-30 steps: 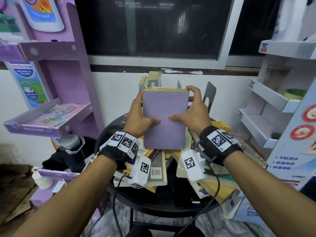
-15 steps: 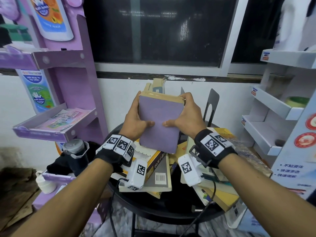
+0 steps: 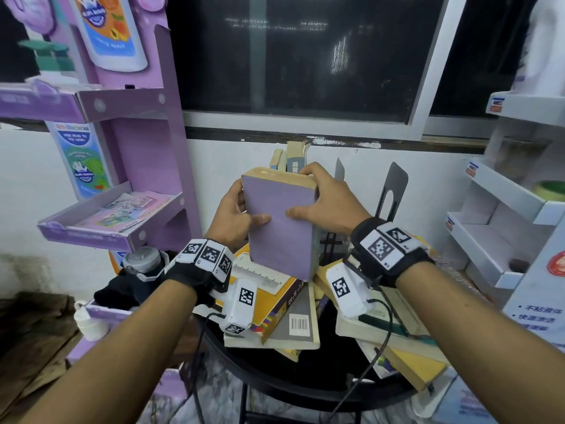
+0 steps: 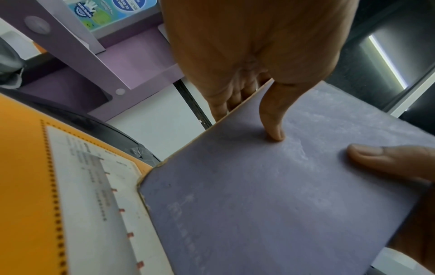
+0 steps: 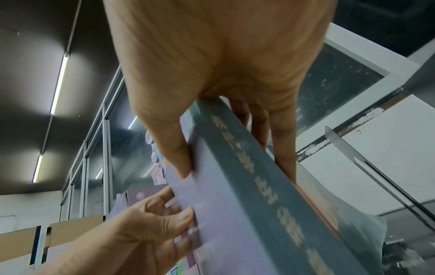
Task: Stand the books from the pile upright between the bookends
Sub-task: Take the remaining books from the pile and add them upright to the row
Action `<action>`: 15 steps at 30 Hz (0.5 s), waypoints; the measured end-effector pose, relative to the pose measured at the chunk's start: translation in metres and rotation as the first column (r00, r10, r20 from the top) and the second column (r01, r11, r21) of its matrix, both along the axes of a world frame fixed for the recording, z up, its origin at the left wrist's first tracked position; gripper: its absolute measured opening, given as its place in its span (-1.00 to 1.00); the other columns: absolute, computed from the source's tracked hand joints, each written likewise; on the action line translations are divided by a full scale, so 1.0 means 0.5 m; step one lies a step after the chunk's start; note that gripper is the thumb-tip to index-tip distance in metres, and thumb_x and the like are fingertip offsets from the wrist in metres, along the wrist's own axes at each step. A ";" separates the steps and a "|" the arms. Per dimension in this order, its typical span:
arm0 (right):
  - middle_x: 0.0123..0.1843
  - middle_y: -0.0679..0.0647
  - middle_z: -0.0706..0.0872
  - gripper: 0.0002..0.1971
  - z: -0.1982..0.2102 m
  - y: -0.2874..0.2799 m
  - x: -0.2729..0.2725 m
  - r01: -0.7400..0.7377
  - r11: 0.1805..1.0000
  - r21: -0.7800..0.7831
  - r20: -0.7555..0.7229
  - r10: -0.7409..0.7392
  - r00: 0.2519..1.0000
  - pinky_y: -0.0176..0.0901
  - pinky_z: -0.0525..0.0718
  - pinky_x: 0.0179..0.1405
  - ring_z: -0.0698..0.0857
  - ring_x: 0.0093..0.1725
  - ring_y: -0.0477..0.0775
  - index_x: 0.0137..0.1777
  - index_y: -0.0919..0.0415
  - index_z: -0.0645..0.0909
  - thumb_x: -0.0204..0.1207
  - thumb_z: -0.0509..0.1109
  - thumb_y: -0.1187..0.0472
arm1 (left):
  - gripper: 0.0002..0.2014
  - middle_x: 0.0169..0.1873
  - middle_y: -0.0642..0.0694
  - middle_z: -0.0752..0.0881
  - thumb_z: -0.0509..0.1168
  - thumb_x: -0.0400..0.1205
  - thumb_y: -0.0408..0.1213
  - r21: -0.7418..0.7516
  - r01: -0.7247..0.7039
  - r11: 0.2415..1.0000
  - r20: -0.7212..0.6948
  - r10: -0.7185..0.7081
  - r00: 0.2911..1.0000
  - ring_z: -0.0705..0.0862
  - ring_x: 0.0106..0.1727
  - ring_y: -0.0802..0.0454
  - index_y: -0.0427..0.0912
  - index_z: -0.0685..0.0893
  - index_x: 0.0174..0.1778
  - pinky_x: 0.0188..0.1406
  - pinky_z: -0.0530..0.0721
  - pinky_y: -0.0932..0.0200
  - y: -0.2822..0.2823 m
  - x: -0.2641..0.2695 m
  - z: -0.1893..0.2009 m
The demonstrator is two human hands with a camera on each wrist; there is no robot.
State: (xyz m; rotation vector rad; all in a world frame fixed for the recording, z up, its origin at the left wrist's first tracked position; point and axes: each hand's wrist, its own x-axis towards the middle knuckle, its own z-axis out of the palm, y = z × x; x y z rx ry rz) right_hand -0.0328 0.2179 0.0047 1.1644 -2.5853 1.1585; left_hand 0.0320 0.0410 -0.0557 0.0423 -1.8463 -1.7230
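We hold the purple book upright in both hands above the pile on the round table. Our left hand clasps its 9 o'clock edge, thumb on the cover; our right hand wraps the 3 o'clock edge, fingers curled behind. The black bookend stands at 2 o'clock. Only the right wrist view shows the grey-green spine with printed characters; the left wrist view shows an orange book below.

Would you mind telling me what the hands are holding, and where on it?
Both grip the purple book: left hand on its left edge, right hand over its top right corner and spine, thumbs on the cover.
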 end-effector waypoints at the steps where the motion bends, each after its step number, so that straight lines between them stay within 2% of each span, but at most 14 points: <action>1: -0.02 0.02 0.71 -0.44 0.006 0.003 -0.001 -0.002 1.000 0.012 0.001 0.001 1.000 -0.27 0.68 -0.24 0.69 -0.16 -0.04 0.24 0.06 0.42 0.32 0.63 0.10 | -0.29 0.12 0.07 0.69 0.41 0.39 -0.75 0.003 0.003 1.000 0.002 -0.003 1.000 0.65 0.16 0.17 -0.10 0.47 0.39 -0.10 0.67 0.38 0.001 0.000 -0.001; 2: -0.05 0.01 0.71 -0.45 0.009 0.005 -0.002 0.003 1.000 0.014 0.001 -0.003 1.000 -0.33 0.65 -0.33 0.69 -0.21 -0.07 0.20 0.07 0.43 0.30 0.65 0.11 | -0.28 0.12 0.07 0.69 0.41 0.39 -0.75 0.004 0.006 1.000 0.004 -0.006 1.000 0.65 0.16 0.18 -0.10 0.46 0.40 -0.11 0.67 0.39 0.001 0.001 -0.001; 3: -0.07 0.02 0.71 -0.46 0.012 0.005 -0.002 0.009 1.000 0.013 -0.001 -0.009 1.000 -0.31 0.66 -0.36 0.70 -0.23 -0.06 0.16 0.09 0.43 0.29 0.66 0.10 | -0.28 0.13 0.07 0.69 0.41 0.40 -0.74 0.009 0.011 1.000 0.004 -0.011 1.000 0.64 0.17 0.18 -0.08 0.45 0.41 -0.12 0.67 0.40 0.001 0.001 -0.002; 6: -0.05 0.11 0.74 -0.44 0.013 -0.002 -0.002 0.024 0.999 0.036 -0.015 -0.023 1.000 -0.01 0.77 -0.21 0.76 -0.17 0.10 0.11 0.06 0.41 0.25 0.68 0.05 | -0.28 0.13 0.05 0.69 0.43 0.40 -0.72 0.031 0.017 0.999 0.010 -0.017 1.000 0.65 0.18 0.12 -0.08 0.45 0.41 -0.15 0.70 0.36 -0.004 0.002 -0.001; 7: -0.03 0.12 0.74 -0.42 0.013 -0.005 -0.002 0.023 0.999 0.042 -0.019 -0.023 1.000 0.03 0.77 -0.17 0.76 -0.16 0.12 0.13 0.03 0.42 0.23 0.68 0.02 | -0.28 0.13 0.03 0.69 0.44 0.40 -0.71 0.026 0.020 0.999 0.017 -0.020 1.000 0.65 0.19 0.10 -0.09 0.44 0.41 -0.14 0.70 0.35 -0.007 0.002 0.000; 9: 0.04 0.13 0.73 -0.37 0.011 -0.009 -0.003 0.021 0.999 0.039 -0.030 -0.020 0.999 0.04 0.76 -0.07 0.75 -0.10 0.11 0.22 -0.10 0.46 0.18 0.68 -0.05 | -0.28 0.14 0.00 0.69 0.43 0.40 -0.71 0.006 0.030 1.000 0.033 -0.030 0.999 0.65 0.19 0.06 -0.11 0.44 0.43 -0.13 0.70 0.34 -0.009 0.004 0.004; 11: 0.16 0.09 0.70 -0.27 0.010 -0.012 -0.003 0.013 0.999 0.040 -0.045 -0.011 0.999 0.05 0.73 0.09 0.71 0.07 0.10 0.36 -0.18 0.49 0.15 0.66 -0.08 | -0.29 0.13 -0.02 0.68 0.39 0.43 -0.73 0.010 0.034 0.999 0.047 -0.035 0.998 0.64 0.18 0.03 -0.13 0.43 0.45 -0.14 0.69 0.33 -0.007 0.005 0.011; 13: 0.24 0.04 0.69 -0.20 0.011 -0.015 -0.003 0.009 0.999 0.051 -0.054 -0.006 0.999 0.05 0.67 0.22 0.64 0.23 0.11 0.46 -0.11 0.49 0.17 0.66 -0.05 | -0.38 0.13 -0.05 0.69 0.34 0.49 -0.67 0.066 0.048 0.997 0.039 -0.051 0.998 0.65 0.15 0.01 -0.13 0.45 0.43 -0.15 0.66 0.30 0.000 0.007 0.020; 15: 0.27 0.02 0.68 -0.19 0.015 -0.017 0.000 0.009 0.997 0.073 -0.060 -0.005 0.998 0.01 0.65 0.25 0.62 0.26 0.10 0.49 -0.07 0.49 0.18 0.66 -0.02 | -0.54 0.14 -0.01 0.72 0.33 0.56 -0.49 0.131 0.047 0.990 0.020 -0.050 0.999 0.69 0.11 0.08 -0.07 0.53 0.37 -0.19 0.62 0.33 0.010 0.008 0.029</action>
